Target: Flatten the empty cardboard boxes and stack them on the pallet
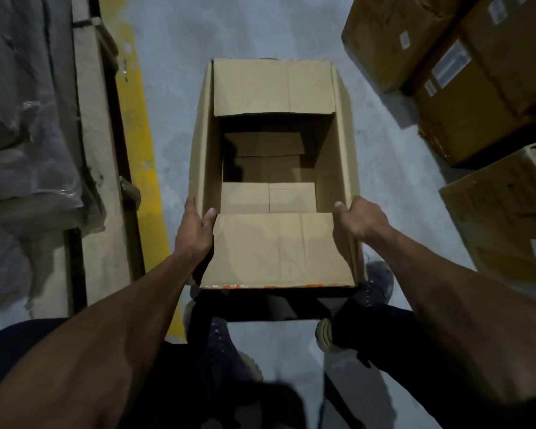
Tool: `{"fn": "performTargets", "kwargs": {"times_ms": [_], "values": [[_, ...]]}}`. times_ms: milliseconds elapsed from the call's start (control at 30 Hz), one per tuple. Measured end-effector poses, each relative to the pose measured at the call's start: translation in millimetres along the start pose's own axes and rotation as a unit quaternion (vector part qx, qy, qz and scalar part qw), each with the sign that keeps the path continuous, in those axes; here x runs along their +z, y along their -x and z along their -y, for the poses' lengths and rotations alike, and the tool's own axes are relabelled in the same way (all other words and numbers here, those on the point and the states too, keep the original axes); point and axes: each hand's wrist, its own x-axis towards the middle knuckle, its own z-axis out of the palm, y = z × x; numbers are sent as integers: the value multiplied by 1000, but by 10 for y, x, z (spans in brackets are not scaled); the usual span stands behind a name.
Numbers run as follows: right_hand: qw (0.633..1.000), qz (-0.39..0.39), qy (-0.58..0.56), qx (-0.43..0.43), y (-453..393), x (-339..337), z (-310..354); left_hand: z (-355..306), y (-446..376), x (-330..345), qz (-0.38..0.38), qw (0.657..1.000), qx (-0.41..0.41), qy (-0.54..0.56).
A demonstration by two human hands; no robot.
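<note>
Item in my view: one open cardboard box (274,174), plain brown, standing upright on the grey concrete floor (174,57) directly ahead of my feet. Top open; far flap (274,88) and near flap (276,249) both folded outward and lying roughly level, each creased down the middle. Inside I see only the bottom flaps, the interior otherwise dark. Orange marking runs along the near flap's lower edge. My left hand (195,227) lies against the box's left wall at the near corner, fingers mostly straight along the outside, thumb hooked over the top edge. My right hand (361,218) grips the right wall's rim at the near corner, fingers curled over the outside, thumb on the inner side. Surroundings: to the left, a yellow floor line (140,144) running front to back, and beyond it a pallet load wrapped in clear plastic film (22,119) with cardboard sheets (90,150) standing on edge against it. To the right, stacked sealed cartons (464,88) bearing white labels, with another carton (508,212) nearer me. Bare floor lies on both sides of the box, a narrower strip on the left up to the yellow line, a wider wedge on the right before the cartons. My shoes (381,283) stand just behind the near flap.
</note>
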Motion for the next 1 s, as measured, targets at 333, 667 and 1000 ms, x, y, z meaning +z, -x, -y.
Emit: {"fn": "performTargets", "kwargs": {"times_ms": [333,667,1000], "values": [[985,-40,-160,51,-358,167,73,-41,-310,-61,-15,999,18,-27],[977,-9,-201,67,-536,83,153,-694,-369,12,16,871,266,-412],[926,90,-358,74,-519,-153,-71,-1435,-86,-53,182,855,339,-347]]}}
